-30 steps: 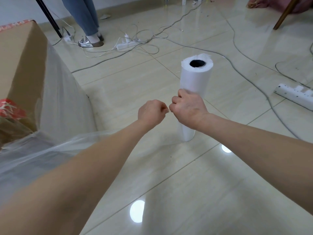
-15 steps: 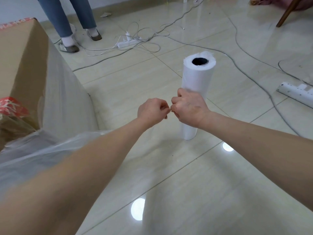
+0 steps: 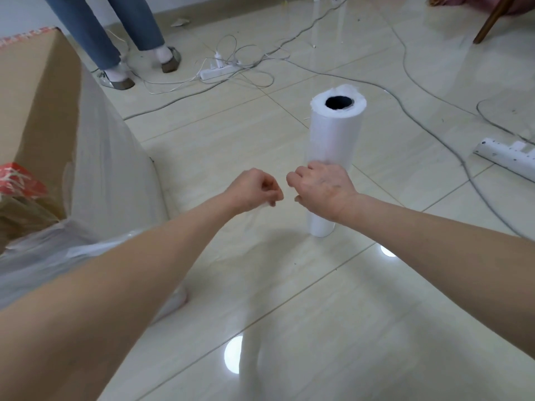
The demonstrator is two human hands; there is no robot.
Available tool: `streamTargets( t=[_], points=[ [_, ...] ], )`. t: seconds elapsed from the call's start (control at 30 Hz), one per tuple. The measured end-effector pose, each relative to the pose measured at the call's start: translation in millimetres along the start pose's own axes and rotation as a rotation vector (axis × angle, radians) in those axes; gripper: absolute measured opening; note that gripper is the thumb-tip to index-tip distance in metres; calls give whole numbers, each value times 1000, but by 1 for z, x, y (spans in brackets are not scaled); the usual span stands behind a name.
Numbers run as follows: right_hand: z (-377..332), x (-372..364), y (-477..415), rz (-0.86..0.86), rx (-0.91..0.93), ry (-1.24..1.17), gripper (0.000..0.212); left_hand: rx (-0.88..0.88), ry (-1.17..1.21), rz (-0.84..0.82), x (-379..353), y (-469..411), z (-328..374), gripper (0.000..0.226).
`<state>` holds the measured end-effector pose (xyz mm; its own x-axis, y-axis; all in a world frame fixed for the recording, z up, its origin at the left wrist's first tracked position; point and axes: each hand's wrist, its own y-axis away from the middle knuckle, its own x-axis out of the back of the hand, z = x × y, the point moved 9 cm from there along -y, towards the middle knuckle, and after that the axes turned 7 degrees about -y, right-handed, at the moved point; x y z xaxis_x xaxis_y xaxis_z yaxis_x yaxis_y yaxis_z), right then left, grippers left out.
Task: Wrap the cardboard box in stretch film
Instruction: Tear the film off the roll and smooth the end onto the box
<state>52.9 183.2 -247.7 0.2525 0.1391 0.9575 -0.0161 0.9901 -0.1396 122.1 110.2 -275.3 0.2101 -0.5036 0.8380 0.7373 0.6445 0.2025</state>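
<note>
Head view: at frame centre, I see my left hand [image 3: 254, 189] pinching a strand of stretch film [image 3: 115, 175] trailing to the film-draped cardboard box [image 3: 34, 111] at left. The right hand [image 3: 321, 192] is clenched before the upright film roll [image 3: 333, 140]; I cannot tell what it grips.

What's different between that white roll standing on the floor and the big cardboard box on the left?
The roll is a white cylinder with a dark hollow core; the cardboard box is brown and flat-sided. The roll looks far slimmer than the box. The roll's outside is bare, while the box is partly draped in clear stretch film. Both stand on the tiled floor.
</note>
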Motion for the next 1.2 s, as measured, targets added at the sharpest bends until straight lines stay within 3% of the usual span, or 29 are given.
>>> streamTargets(
  t=[0.07, 0.17, 0.23, 0.33, 0.43, 0.9, 1.0, 1.2],
  points=[
    [-1, -10, -4, -91, -24, -62, 41, -3, -22, -15, -6, 0, -1, 8],
    [-12, -20, -6, -179, 35, 2, 29, 22, -104, -1, -12, 2, 0, 15],
    [-10, -29, -6, -232, 43, 38, 25, -1, -291, 50, -13, 4, 9, 25],
    [-14, -16, -3, -88, 82, 71, 18, -83, -473, 138, -19, 3, 26, 44],
    [-12, -15, -1, -53, 68, 38, 33, -88, -506, 179, -20, 0, 32, 30],
    [-16, 0, 7, 77, 145, -73, 26, 203, -206, 160, -11, -6, -13, 10],
    [-11, -1, 6, 108, 120, -97, 25, 170, -237, 166, -12, -7, -6, 11],
    [-8, -8, 2, 66, 76, -95, 30, -72, -332, 142, -15, -1, 14, 20]
  ],
)
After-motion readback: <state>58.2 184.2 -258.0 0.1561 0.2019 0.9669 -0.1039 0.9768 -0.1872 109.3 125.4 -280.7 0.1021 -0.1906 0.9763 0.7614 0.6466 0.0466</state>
